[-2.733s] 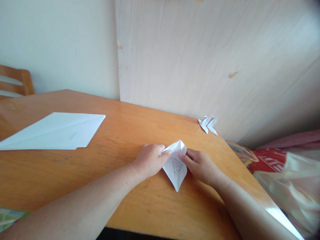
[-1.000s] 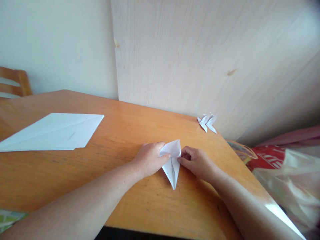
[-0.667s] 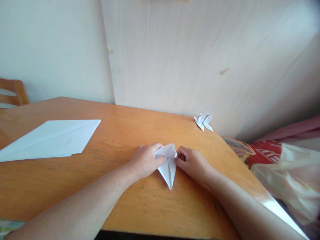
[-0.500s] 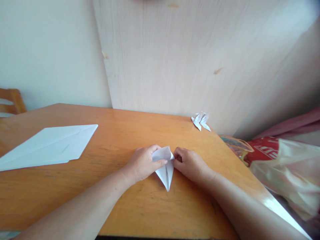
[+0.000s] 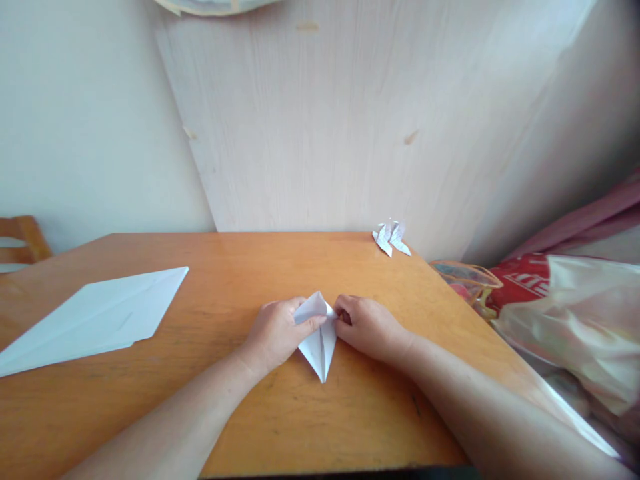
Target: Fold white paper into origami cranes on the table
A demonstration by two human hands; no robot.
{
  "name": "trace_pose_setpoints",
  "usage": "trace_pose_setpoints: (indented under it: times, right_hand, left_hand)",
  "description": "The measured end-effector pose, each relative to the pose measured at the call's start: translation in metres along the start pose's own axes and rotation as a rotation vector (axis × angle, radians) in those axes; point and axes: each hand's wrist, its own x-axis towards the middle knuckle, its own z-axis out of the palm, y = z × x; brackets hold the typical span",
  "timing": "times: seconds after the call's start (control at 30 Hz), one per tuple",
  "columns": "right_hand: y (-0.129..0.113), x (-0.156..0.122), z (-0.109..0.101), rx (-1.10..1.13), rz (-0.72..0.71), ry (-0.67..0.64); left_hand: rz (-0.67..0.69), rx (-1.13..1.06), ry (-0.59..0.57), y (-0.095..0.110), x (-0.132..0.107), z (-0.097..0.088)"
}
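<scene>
A small white folded paper (image 5: pixel 320 343) is held between my hands, just over the table in front of me. Its lower end tapers to a point with a crease down the middle, and a flap stands up at its top. My left hand (image 5: pixel 280 330) grips the paper's left side, thumb laid across the front. On the opposite side, my right hand (image 5: pixel 367 327) pinches the right edge with curled fingers. The fingertips behind the paper are hidden.
The wooden table (image 5: pixel 240 267) meets a pale board wall. Larger folded white paper sheets (image 5: pixel 110 313) lie at left. Small folded paper figures (image 5: pixel 391 238) stand at the far right corner. Beyond the right edge are a whitish plastic bag (image 5: pixel 575 320) and a red bag (image 5: pixel 523 277). A chair (image 5: pixel 25 240) shows at far left.
The camera view has shifted slightly, moving the whole scene in the picture. Both hands keep their hold on the small paper, and its upper flap looks a little more pointed and raised.
</scene>
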Motion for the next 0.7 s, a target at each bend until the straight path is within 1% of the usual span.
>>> trace_pose_setpoints:
  times: [0.1, 0.17, 0.4, 0.6, 0.63, 0.7]
  right_hand:
    - [0.0023, -0.0013, -0.0011, 0.034, -0.063, -0.022]
    - [0.0026, -0.002, -0.0019, 0.058, -0.078, -0.034]
    - [-0.001, 0.0009, 0.0004, 0.014, -0.047, -0.025]
    - [-0.0023, 0.0025, 0.003, -0.016, -0.007, -0.011]
    - [-0.0022, 0.0025, 0.0034, -0.019, -0.001, -0.009]
    - [-0.002, 0.0027, 0.0039, -0.024, 0.012, -0.004]
  left_hand:
    - [-0.003, -0.011, -0.004, -0.0002, 0.0, -0.0001]
    - [-0.007, -0.006, -0.01, -0.0001, -0.0001, -0.0004]
    - [-0.013, 0.029, -0.038, 0.0003, -0.0001, -0.0018]
    - [0.003, 0.049, 0.015, -0.0008, -0.0002, -0.0013]
    - [0.004, 0.035, 0.01, -0.0001, -0.0006, -0.0026]
    - [0.008, -0.038, -0.046, 0.0024, -0.0016, -0.0074]
